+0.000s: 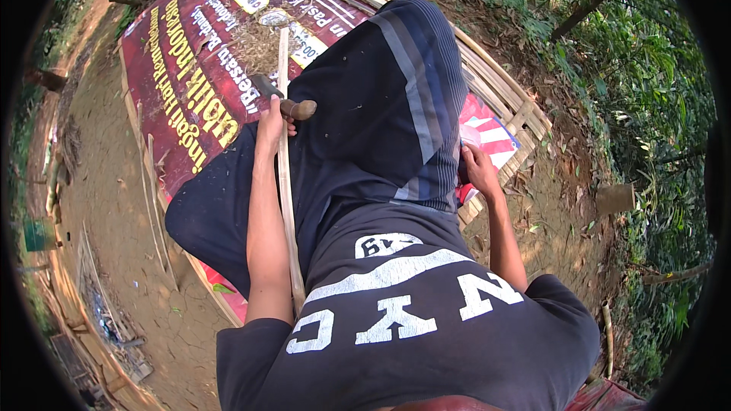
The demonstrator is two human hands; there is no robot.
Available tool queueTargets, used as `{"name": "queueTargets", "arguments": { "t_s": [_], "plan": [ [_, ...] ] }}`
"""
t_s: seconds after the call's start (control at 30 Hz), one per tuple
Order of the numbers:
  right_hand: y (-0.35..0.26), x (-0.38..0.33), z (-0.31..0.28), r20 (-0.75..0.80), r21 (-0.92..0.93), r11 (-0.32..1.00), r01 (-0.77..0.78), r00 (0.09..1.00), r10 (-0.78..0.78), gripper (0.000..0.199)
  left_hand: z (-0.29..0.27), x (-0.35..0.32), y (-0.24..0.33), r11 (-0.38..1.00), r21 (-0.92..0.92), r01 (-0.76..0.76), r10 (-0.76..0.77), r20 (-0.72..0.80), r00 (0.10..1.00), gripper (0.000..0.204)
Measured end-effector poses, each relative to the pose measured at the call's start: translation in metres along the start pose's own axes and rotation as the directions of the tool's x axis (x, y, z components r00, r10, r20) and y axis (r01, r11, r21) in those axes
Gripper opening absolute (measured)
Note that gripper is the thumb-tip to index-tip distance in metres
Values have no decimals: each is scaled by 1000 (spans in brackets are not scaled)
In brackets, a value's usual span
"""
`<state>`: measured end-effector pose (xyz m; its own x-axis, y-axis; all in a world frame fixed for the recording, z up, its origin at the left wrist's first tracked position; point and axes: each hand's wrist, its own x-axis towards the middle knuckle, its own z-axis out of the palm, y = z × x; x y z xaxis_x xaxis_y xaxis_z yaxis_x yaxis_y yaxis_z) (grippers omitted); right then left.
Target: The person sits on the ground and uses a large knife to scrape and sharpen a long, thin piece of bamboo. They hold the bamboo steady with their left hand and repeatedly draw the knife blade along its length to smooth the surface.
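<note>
A long pale bamboo strip (285,175) runs from beside my body up across the mat, over my folded legs. My left hand (269,123) is closed round its middle, with fingertips showing on the strip's right side. At the same hand lies a tool with a rounded brown wooden handle (299,110) and a dark blade-like part (265,85), crossing the strip; the tool's full shape is hidden. Beside my right thigh, my right hand (480,169) has curled fingers against something dark, mostly hidden by the dark striped cloth (415,84) over my legs.
I sit on a printed dark red banner (179,84) over a bamboo-slat platform (495,80). Fine shavings (255,46) lie ahead of the strip. Thin sticks (152,190) rest along the left edge. A cut stump (615,199) stands right, before dense green plants (647,68).
</note>
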<state>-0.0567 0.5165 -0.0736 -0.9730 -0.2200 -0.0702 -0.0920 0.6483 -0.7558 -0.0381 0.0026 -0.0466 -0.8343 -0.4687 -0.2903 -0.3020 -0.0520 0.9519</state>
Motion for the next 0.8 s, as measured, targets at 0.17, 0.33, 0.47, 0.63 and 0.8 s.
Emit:
{"name": "queueTargets", "arguments": {
  "t_s": [0.17,0.33,0.47,0.63,0.8],
  "plan": [
    [37,4,3,-67,313,946,-78,992,103,45,-3,-3,1,1000,9,2,-2,-1,1000,63],
    [25,3,14,-175,226,974,-24,982,65,42,-5,-4,1,1000,11,7,-7,-8,1000,63],
    [-15,-14,10,-228,-83,996,-37,973,17,40,-4,-6,2,1000,18,1,-1,0,1000,64],
    [-17,-19,21,-324,-134,982,131,931,-168,38,-3,-7,3,1000,15,2,-2,-4,1000,64],
    [-17,-20,30,-383,-244,949,202,879,-285,32,-3,-8,3,1000,12,8,-8,-10,1000,63]
  ]
}}
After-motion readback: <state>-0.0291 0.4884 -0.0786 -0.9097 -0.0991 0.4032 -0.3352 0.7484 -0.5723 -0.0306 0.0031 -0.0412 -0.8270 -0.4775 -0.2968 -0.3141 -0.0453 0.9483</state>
